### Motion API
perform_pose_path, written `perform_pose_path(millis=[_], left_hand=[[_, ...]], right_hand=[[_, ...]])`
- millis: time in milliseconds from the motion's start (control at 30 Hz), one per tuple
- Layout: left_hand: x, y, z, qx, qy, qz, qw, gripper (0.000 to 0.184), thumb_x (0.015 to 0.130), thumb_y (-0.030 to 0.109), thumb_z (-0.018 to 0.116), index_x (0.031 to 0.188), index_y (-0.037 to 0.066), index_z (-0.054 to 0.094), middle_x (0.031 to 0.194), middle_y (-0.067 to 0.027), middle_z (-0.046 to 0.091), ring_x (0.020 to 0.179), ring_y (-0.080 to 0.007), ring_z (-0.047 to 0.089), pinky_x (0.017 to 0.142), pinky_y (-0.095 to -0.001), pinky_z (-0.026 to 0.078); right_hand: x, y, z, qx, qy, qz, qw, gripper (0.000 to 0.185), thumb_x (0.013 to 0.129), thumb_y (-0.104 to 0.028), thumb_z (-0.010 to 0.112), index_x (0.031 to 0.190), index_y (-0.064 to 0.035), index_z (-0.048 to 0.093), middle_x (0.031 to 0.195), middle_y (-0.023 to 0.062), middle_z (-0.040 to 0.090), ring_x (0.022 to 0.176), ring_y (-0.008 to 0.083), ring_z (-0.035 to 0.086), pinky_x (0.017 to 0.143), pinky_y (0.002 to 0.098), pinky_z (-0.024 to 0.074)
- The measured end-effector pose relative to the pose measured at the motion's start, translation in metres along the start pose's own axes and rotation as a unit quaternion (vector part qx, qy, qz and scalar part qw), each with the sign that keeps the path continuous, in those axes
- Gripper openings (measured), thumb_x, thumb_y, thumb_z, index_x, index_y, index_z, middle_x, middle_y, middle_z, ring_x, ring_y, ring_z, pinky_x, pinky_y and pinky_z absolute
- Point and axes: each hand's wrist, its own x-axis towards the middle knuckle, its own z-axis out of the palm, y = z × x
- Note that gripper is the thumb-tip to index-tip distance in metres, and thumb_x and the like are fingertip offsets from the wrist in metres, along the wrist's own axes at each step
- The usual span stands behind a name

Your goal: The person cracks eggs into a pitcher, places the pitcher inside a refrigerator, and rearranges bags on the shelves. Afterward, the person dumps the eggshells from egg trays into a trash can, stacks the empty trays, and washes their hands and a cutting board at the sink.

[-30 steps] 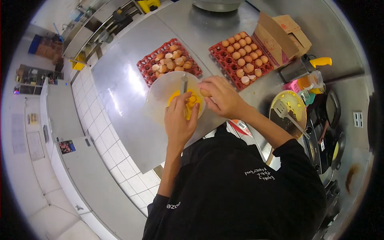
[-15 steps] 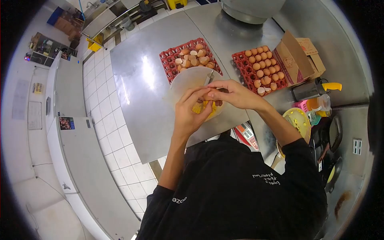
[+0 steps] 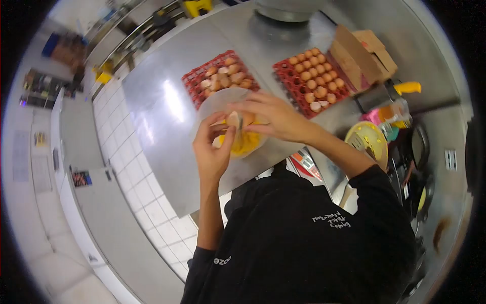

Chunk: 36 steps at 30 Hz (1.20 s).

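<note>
Over a translucent bowl (image 3: 205, 109), my left hand (image 3: 211, 151) pinches a pale-lined half eggshell (image 3: 233, 120) between thumb and fingers. Close beside it, my right hand (image 3: 276, 119) has its fingers curled around the other half eggshell (image 3: 248, 117), partly covered and blurred. Yellow egg yolks (image 3: 244, 146) lie in the bowl below both hands. Just beyond the bowl, a red egg tray (image 3: 192, 83) carries a heap of broken eggshells (image 3: 223, 76). To the right, a second red tray (image 3: 286, 81) holds rows of whole brown eggs (image 3: 314, 68), with cracked shells at its near end.
An open cardboard box (image 3: 357, 63) stands behind the whole eggs. A yellow-handled container (image 3: 377, 96), a yellow bowl (image 3: 372, 133) with a utensil, and dark pans (image 3: 419, 144) are at the right. The steel table (image 3: 152, 131) has its edge on the left, above a tiled floor.
The egg held between both hands has come apart into two shell halves, one in each hand. The camera view has shifted, with some motion blur.
</note>
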Motion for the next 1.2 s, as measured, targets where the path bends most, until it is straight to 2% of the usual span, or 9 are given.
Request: perform_pose_path(millis=[167,267,333,533,733,800,1033,1100,1200], left_hand=[[0.004,0.002,0.030,0.004,-0.054,0.032,0.998,0.038,0.101,0.012,0.079,0.135,0.000,0.068,0.131,-0.0127,0.073,0.115,-0.0214,0.071,0.100,-0.0366,0.055],[0.003,0.008,0.040,0.057,-0.032,0.070,0.995,0.034,0.106,0.015,0.075,0.136,0.001,0.067,0.135,-0.0108,0.071,0.117,-0.0218,0.069,0.102,-0.0379,0.055],[0.002,-0.001,0.040,0.162,-0.079,0.064,0.981,0.033,0.107,0.018,0.072,0.136,0.002,0.068,0.133,-0.0124,0.071,0.117,-0.0264,0.069,0.101,-0.0413,0.054],[-0.002,-0.006,0.052,0.274,-0.119,0.065,0.952,0.038,0.100,0.020,0.077,0.135,0.007,0.069,0.132,-0.0171,0.069,0.118,-0.0383,0.068,0.103,-0.0472,0.053],[-0.004,-0.012,0.054,0.331,-0.098,0.106,0.932,0.035,0.099,0.023,0.076,0.131,0.009,0.071,0.131,-0.0141,0.071,0.115,-0.0381,0.068,0.100,-0.0482,0.053],[-0.004,-0.010,0.056,0.340,-0.093,0.103,0.930,0.034,0.100,0.024,0.076,0.131,0.010,0.072,0.130,-0.0135,0.071,0.114,-0.0375,0.069,0.098,-0.0478,0.053],[-0.003,-0.004,0.058,0.361,-0.101,0.093,0.922,0.033,0.100,0.022,0.076,0.129,0.008,0.072,0.125,-0.0145,0.071,0.113,-0.0373,0.069,0.097,-0.0465,0.054],[-0.002,-0.004,0.058,0.362,-0.100,0.099,0.921,0.032,0.100,0.022,0.076,0.128,0.008,0.073,0.124,-0.0144,0.071,0.113,-0.0372,0.069,0.097,-0.0464,0.054],[-0.002,-0.004,0.059,0.362,-0.103,0.103,0.921,0.030,0.100,0.023,0.076,0.127,0.008,0.073,0.124,-0.0144,0.072,0.114,-0.0370,0.069,0.098,-0.0463,0.054]], right_hand=[[-0.025,0.000,-0.005,0.176,0.029,0.124,0.976,0.044,0.096,-0.020,0.083,0.135,-0.0074,0.068,0.120,0.0127,0.064,0.113,0.0296,0.067,0.095,0.0404,0.0548],[-0.057,0.024,-0.013,0.267,0.131,0.152,0.943,0.044,0.096,-0.018,0.083,0.136,-0.0063,0.067,0.119,0.0109,0.065,0.113,0.0229,0.068,0.093,0.0364,0.0558],[-0.083,0.060,-0.026,0.152,0.230,0.218,0.936,0.046,0.095,-0.015,0.083,0.136,-0.0060,0.066,0.118,0.0094,0.066,0.112,0.0180,0.068,0.090,0.0333,0.0564],[-0.133,0.182,-0.024,-0.049,0.257,0.327,0.908,0.045,0.091,-0.017,0.086,0.130,-0.0070,0.066,0.117,0.0133,0.068,0.107,0.0304,0.068,0.090,0.0414,0.0569],[-0.140,0.241,-0.017,-0.201,0.202,0.348,0.893,0.040,0.094,-0.031,0.081,0.124,-0.0083,0.067,0.120,0.0154,0.068,0.115,0.0390,0.064,0.098,0.0543,0.0522],[-0.150,0.254,-0.026,-0.288,0.231,0.414,0.832,0.039,0.095,-0.035,0.077,0.123,-0.0090,0.069,0.121,0.0159,0.067,0.117,0.0407,0.065,0.102,0.0566,0.0508],[-0.138,0.264,-0.028,-0.274,0.106,0.426,0.856,0.030,0.095,-0.025,0.073,0.117,-0.0060,0.069,0.126,0.0187,0.066,0.108,0.0411,0.070,0.094,0.0566,0.0560],[-0.138,0.269,-0.024,-0.311,0.084,0.370,0.871,0.030,0.091,-0.024,0.074,0.113,-0.0038,0.068,0.124,0.0180,0.067,0.105,0.0401,0.071,0.090,0.0558,0.0573],[-0.131,0.275,-0.019,-0.305,0.077,0.427,0.847,0.038,0.086,-0.025,0.078,0.115,-0.0024,0.067,0.121,0.0183,0.068,0.106,0.0408,0.071,0.089,0.0538,0.0580]])
